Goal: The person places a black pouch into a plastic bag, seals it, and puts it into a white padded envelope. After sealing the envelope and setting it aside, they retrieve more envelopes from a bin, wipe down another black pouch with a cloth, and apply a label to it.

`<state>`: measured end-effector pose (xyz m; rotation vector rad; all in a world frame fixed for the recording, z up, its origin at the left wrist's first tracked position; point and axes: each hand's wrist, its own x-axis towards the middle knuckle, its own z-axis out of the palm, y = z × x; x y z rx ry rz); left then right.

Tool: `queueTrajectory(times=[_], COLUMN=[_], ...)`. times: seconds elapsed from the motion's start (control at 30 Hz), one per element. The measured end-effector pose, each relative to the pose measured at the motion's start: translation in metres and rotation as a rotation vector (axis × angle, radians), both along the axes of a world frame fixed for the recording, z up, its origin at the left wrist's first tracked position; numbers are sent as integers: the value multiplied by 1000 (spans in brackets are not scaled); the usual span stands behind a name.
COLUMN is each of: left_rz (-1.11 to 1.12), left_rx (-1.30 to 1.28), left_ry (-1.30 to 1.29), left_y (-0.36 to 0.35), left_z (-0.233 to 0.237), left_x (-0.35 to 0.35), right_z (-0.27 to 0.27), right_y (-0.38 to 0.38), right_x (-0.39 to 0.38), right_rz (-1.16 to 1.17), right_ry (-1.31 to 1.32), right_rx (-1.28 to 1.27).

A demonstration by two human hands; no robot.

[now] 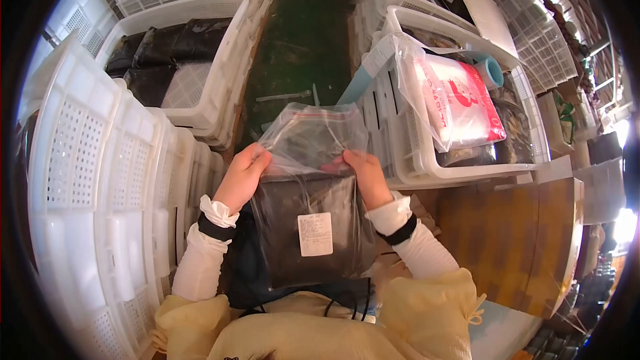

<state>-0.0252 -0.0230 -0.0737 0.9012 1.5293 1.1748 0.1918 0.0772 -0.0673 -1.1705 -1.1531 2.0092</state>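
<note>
In front of my body is a clear zip-seal plastic bag (313, 127) with a dark, block-shaped package (280, 220) inside it. A white printed label (315, 235) shows on the package's front. My left hand (244, 172) pinches the bag's left side below the zip edge, and my right hand (363, 172) grips its right side at the same height. The bag's upper part stands loose and crumpled between my hands, with a red line along its top edge. The fingertips are partly behind the plastic.
White perforated crates (87, 160) are stacked on the left; one crate (223, 47) holds dark packages (180, 43). At right, another crate (427, 173) carries a red-and-white bag stack (460, 100) and a blue tape roll (492, 72). A cardboard box (507, 240) stands nearer. Green floor (293, 33) runs between.
</note>
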Motion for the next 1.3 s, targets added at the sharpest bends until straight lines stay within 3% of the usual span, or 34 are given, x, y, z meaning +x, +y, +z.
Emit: queueTrajectory(times=[0.2,0.43,0.53,0.7,0.87,0.97,1.07,1.1,1.17,1.27,1.3], left_rz=[-78,-18,6,-63,82,60,-38,-78,-201,-228,-212], left_rx=[59,-35,-18,-55,-70,-113,-143,-149,-83,-96,-116], left_ry=[46,-313,-345,-272,-252,-231,-461,-577,-452,-413,-424], left_y=[4,3,5,12,1,-1,-7,-9,-11,-9,-9], left_z=[11,7,17,7,16,2,2,4,2,6,7], left_x=[-3,-27,-26,-34,-27,-34,-41,-42,-36,-23,-21], right_z=[-8,-9,-3,12,17,-15,8,26,56,51,48], right_y=[-33,-7,-2,22,25,34,14,8,-4,-26,-30], right_x=[15,22,24,41,39,40,19,19,22,0,-1], right_rz=[-66,111,-17,-24,-9,-6,-320,-121,319,706,706], right_ry=[118,297,59,66,136,104,-178,-303,-549,-216,-262], right_rx=[15,-62,99,94,35,21,729,1016,1564,1498,1441])
